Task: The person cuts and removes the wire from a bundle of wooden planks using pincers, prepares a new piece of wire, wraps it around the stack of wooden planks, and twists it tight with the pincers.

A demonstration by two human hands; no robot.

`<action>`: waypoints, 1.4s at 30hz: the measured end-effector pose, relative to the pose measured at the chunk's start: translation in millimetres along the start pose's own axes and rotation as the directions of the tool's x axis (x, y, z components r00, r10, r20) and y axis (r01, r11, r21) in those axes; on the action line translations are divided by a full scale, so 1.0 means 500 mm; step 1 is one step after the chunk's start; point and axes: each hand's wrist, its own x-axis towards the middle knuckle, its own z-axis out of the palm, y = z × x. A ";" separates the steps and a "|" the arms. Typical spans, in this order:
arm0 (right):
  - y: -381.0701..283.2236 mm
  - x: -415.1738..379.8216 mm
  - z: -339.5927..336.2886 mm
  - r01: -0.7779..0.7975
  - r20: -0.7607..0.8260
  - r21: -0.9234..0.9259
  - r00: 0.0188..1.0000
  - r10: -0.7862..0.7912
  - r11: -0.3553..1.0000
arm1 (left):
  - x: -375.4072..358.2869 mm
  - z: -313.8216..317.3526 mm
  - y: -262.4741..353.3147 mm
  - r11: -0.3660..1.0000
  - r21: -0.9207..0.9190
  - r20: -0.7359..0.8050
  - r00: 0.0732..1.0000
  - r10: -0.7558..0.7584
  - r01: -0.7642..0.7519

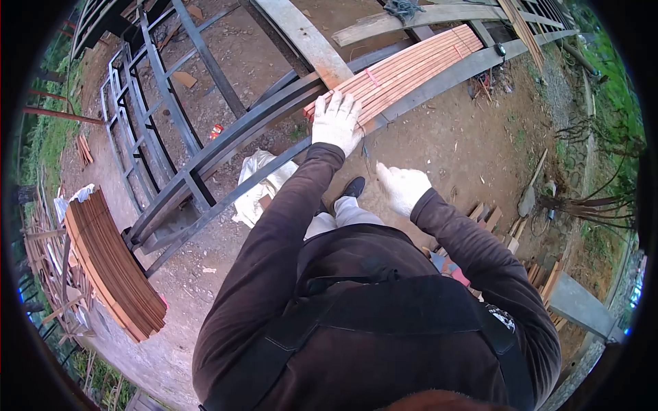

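My left hand [336, 123], in a white work glove, lies with its fingers stretched over the near end of a bundle of reddish wooden strips [404, 68]. Pink ties cross the bundle, which rests on a grey metal beam [439, 83]. My right hand [404, 188], gloved too, is closed just below and to the right of the bundle's end, apart from it. Whatever it may hold is too small to make out. Between the hands, a thin dark strand [365, 149] hangs near the bundle's end.
Dark metal frames [168, 89] stand at the upper left. A second stack of brown strips [113, 264] sits at the lower left. A white sack [255, 188] lies by the beam. Wood offcuts [490, 218] and a shovel [528, 198] lie on the right.
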 end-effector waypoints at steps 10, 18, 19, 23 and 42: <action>0.234 0.281 -0.106 -0.313 -0.322 0.158 0.880 0.348 0.937 | -0.006 0.023 0.004 0.993 0.084 -0.003 0.997 0.083 -0.082; -0.022 0.104 -0.024 -0.030 0.530 0.004 0.848 0.023 1.000 | 0.003 0.014 0.003 0.992 0.098 0.022 0.997 0.078 -0.080; -0.047 0.128 -0.066 0.037 0.461 0.078 0.885 -0.069 0.996 | 0.011 0.002 0.011 0.992 0.104 0.063 0.996 0.065 -0.072; 0.023 0.260 -0.225 0.016 0.218 0.420 0.969 -0.118 0.907 | 0.011 0.010 0.006 0.986 0.138 0.112 0.991 0.075 -0.090; 0.123 0.163 -0.339 0.181 -0.585 -0.136 0.778 -0.227 0.974 | -0.003 0.012 -0.001 0.992 0.033 -0.029 0.992 0.123 -0.122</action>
